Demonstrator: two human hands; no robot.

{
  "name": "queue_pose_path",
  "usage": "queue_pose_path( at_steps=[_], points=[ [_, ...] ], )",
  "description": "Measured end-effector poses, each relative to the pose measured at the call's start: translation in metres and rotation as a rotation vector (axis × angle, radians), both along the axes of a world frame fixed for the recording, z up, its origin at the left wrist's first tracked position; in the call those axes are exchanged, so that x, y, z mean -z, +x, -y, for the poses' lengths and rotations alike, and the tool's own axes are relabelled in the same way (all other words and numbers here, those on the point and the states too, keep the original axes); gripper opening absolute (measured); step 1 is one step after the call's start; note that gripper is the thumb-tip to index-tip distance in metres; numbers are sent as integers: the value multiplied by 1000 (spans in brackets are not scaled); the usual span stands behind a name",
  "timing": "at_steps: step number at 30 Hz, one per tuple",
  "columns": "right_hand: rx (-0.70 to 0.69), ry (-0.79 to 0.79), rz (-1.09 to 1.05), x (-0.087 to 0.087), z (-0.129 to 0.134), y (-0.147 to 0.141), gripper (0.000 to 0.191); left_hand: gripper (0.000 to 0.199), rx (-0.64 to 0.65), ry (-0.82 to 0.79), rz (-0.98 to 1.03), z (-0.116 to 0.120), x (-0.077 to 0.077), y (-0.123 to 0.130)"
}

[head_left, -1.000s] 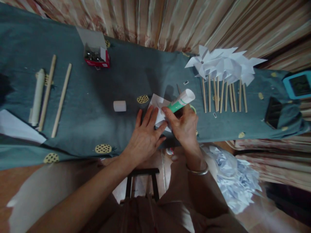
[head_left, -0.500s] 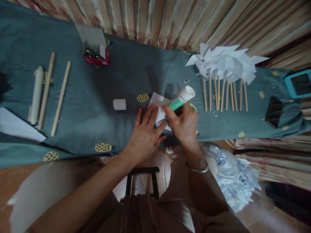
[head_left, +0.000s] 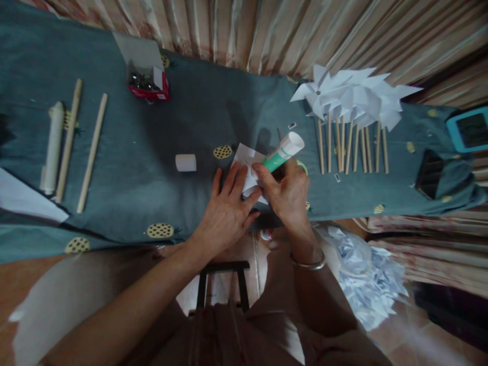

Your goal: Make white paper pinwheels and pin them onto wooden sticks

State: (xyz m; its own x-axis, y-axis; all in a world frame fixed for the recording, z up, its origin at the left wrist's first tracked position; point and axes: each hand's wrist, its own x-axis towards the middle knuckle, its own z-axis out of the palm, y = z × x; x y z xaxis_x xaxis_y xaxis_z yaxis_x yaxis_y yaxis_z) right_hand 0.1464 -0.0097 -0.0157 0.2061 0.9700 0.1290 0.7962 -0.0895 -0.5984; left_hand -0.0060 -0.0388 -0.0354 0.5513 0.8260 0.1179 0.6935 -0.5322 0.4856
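Here's your right hand point(head_left: 286, 190), fingers wrapped round the green-and-white glue stick point(head_left: 282, 152), tilted over the white paper point(head_left: 244, 154) — and your left hand point(head_left: 227, 206) lies spread open, fingertips on that same sheet, flat on the tablecloth point(head_left: 125, 173). White cap point(head_left: 186, 162) off to the left — pinwheels point(head_left: 354, 96) over on the right!

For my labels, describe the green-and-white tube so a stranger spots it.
On the teal cloth, find the white paper under the left hand. The tilted tube is in the right hand; its green section sets it apart from the plain white cylinder.
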Motion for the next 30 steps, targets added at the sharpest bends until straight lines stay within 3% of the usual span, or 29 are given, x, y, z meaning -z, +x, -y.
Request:
queue_pose_path(
  at_steps=[4, 14, 30],
  points=[
    [5, 7, -7, 0, 0, 1, 41, 45, -4, 4, 18, 0, -1, 0],
    [-22, -41, -6, -1, -2, -3, 32, 46, -8, 18, 10, 1, 3, 0],
    [-49, -39, 39, -5, -2, -6, 32, 45, -6, 9, 24, 1, 3, 0]
  ],
)
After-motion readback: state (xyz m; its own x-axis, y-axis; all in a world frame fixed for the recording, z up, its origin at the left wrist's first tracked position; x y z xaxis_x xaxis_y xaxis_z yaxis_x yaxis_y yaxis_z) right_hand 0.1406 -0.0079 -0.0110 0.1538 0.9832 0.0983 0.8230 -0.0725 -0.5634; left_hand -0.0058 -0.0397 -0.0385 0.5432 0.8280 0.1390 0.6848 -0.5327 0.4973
